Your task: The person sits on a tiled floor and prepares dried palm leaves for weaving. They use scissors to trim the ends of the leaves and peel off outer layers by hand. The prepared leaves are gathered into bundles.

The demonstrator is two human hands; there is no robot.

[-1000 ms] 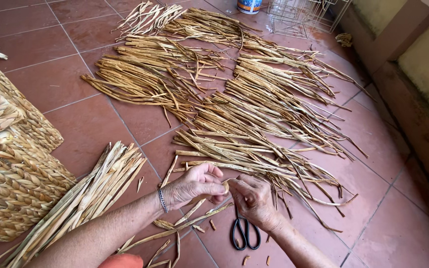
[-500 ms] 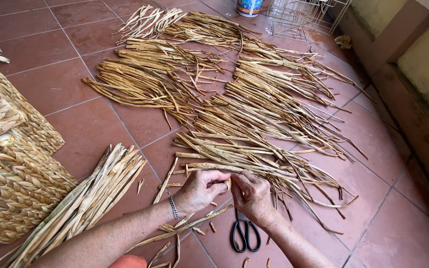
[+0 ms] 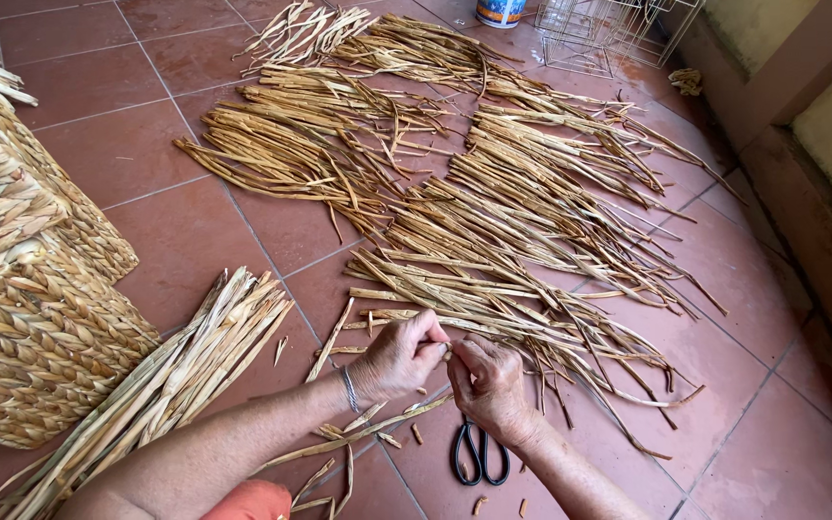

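Both hands are seen low in the head view, brought together over the red tiled floor [image 3: 127,164]. The left hand [image 3: 397,358] is curled, its fingers [image 3: 432,332] pinched narrow on the end of a dried straw strip [image 3: 447,349]; a thin bracelet [image 3: 350,389] is worn at that wrist. The right hand [image 3: 489,383] meets it from the other side, its fingers [image 3: 462,349] closed on the same small end — the two sets of fingertips are touching. The pinched piece is mostly hidden by the fingers, so its length cannot be told.

Just below the right hand, a pair of black-handled scissors [image 3: 480,455] is laid flat on the floor, partly covered by the wrist. Short offcuts [image 3: 417,434] are scattered near them. A bundle of pale flattened strips [image 3: 175,376] is laid to the left, beside and partly against the woven baskets [image 3: 31,318] — these are stacked at the left edge. Beyond the hands, long rows of dried stalks [image 3: 493,212] are spread across the tiles. A wire rack [image 3: 618,34] and a blue-and-white tub [image 3: 501,12] are seen at the far end, near the wall [image 3: 801,106].
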